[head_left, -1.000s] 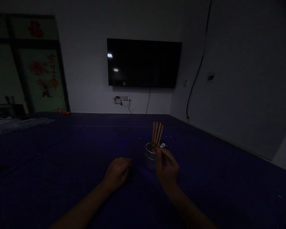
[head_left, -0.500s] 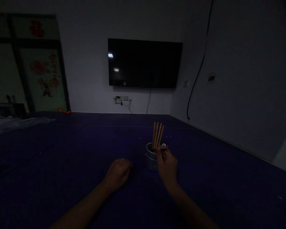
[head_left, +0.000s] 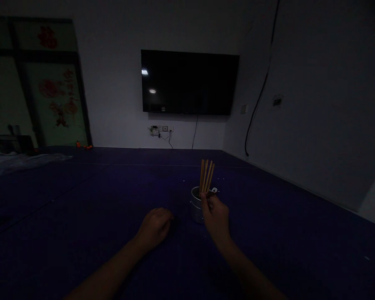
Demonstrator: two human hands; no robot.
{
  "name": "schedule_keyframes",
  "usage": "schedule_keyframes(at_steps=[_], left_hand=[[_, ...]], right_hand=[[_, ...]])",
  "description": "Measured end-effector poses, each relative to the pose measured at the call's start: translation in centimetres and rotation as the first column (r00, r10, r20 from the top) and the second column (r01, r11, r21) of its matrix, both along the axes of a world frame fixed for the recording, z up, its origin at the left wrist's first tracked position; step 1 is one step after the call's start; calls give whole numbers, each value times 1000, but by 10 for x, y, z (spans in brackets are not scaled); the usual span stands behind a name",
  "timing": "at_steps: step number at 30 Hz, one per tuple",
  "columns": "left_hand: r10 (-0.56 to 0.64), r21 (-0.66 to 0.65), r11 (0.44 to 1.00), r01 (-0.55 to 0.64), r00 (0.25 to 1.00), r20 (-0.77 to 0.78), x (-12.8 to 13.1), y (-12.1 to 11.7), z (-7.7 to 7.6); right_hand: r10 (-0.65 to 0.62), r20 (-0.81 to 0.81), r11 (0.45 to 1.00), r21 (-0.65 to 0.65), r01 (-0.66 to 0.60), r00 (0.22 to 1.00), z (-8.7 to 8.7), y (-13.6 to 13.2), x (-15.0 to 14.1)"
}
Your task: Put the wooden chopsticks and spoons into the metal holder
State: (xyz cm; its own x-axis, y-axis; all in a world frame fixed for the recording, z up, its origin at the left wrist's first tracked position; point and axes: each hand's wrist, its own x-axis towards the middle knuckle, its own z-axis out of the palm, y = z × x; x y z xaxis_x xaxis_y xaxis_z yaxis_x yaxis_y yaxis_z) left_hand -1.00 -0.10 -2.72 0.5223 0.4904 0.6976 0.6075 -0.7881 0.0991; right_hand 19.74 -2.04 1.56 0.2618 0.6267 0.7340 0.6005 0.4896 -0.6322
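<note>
A grey metal-looking cup (head_left: 197,211) stands upright on the dark blue-purple tabletop (head_left: 128,179). Several wooden chopsticks (head_left: 207,175) rise out of it, leaning slightly right. My right hand (head_left: 217,218) is at the cup's right rim, thumb and fingers pinched around the lower part of the chopsticks; exactly how many they grip is hidden. Just behind those fingers shows a small white piece with a dark hole (head_left: 214,190). Left of the cup, apart from it, my left hand (head_left: 155,227) rests on the tabletop with its fingers curled in, nothing visible in them.
Crumpled clear plastic (head_left: 28,162) lies at the far left, and small orange objects (head_left: 87,147) sit near the door. Small white bits (head_left: 221,178) are scattered behind the cup. A television (head_left: 190,82) hangs on the far wall; a black cable (head_left: 258,106) runs down the right wall.
My right hand has shifted slightly left, its thumb now against the chopsticks at the cup's rim. My left hand and the cup have stayed nearly in place.
</note>
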Motion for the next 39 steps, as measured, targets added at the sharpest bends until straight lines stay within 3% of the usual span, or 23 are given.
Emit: schedule_keyframes(at_steps=[27, 39], left_hand=[[13, -68, 998, -18, 998, -66, 2, -4, 5], [7, -109, 994, -18, 995, -97, 4, -5, 5]], right_hand=[[-133, 165, 990, -12, 137, 977, -5, 0, -2], [-146, 118, 988, 63, 139, 982, -4, -1, -3]])
